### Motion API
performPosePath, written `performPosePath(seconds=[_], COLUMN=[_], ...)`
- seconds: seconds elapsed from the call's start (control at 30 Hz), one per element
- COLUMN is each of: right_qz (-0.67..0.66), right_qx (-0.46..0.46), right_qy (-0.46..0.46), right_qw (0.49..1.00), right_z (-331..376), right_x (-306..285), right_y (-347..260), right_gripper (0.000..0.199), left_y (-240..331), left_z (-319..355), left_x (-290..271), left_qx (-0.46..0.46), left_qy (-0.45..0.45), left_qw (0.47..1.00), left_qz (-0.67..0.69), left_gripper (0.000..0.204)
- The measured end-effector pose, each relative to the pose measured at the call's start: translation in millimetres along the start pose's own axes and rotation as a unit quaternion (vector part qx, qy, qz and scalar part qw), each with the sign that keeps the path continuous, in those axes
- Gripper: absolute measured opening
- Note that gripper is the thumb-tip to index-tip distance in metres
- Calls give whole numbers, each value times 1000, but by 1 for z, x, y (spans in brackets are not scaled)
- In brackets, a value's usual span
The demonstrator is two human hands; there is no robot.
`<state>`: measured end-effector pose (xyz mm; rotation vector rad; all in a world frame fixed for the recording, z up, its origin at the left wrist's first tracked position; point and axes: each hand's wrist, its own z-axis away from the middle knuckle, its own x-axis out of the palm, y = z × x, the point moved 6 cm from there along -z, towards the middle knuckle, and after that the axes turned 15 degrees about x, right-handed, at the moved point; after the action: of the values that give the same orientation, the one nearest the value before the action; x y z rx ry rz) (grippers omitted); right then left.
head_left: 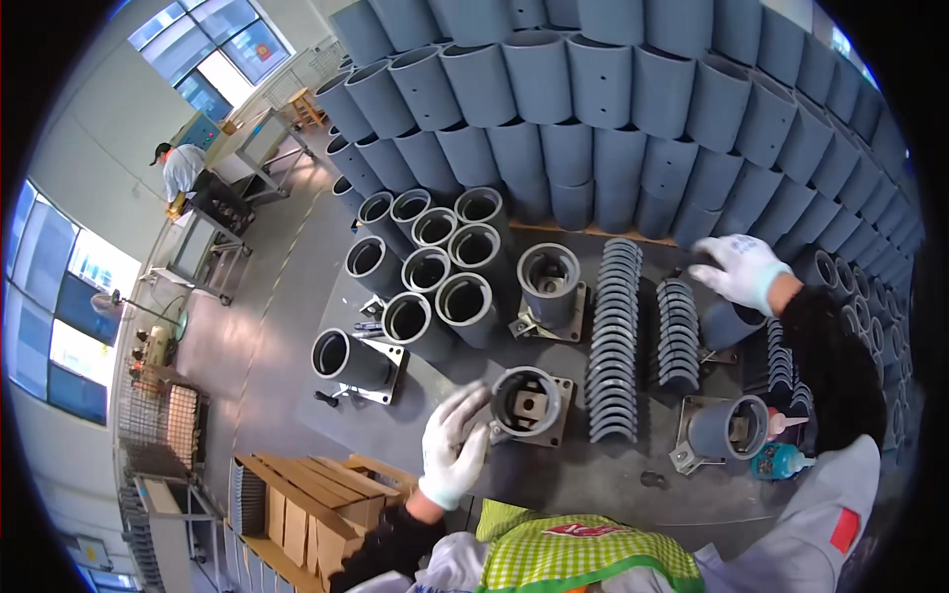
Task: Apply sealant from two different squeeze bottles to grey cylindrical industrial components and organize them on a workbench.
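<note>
My left hand [455, 445], in a white glove, is open with its fingers stretched out. They lie beside a grey cylinder [527, 373] standing on a square metal base plate [560, 420]; whether they touch it I cannot tell. Farther off to the right, my white-gloved right hand [741, 272] reaches over the far end of a short row of grey half rings [677, 336]. Its fingers are apart, and nothing shows between them. A longer row of half rings [613, 346] runs between my two hands.
Several loose grey cylinders [465, 301] stand at the left. More are fixed to base plates, one upright [549, 282] and others tipped over [727, 430]. A tall stack of cylinders [593, 89] walls the far side. Bottles [776, 462] stand right; cartons [306, 504] sit left; a person [183, 173] works beyond.
</note>
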<state>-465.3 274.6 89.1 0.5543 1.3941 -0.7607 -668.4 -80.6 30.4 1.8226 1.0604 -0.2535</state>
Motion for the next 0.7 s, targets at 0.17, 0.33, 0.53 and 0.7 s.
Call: performPosePath(seconds=[0.17,0.33,0.53,0.7], right_qz=[-107,-38,117,35], right_qx=[-122,-220,-180,-165], right_qy=[-23,-145,-105,-63], right_qw=[986,964,971,984], right_z=[-96,-176,-185,-204], right_x=[10,78,92,119], right_y=[-136,-219,-243,-208], right_gripper=[41,40,23,25], left_y=[-36,-59,-66,-52], left_z=[69,87,24,-36], left_x=[9,-3,-2,48], left_qx=[-65,-81,-11,132], left_qy=[-53,-79,-96,-81], left_qw=[989,965,963,928], left_qz=[124,235,250,338], left_gripper=[31,28,55,101])
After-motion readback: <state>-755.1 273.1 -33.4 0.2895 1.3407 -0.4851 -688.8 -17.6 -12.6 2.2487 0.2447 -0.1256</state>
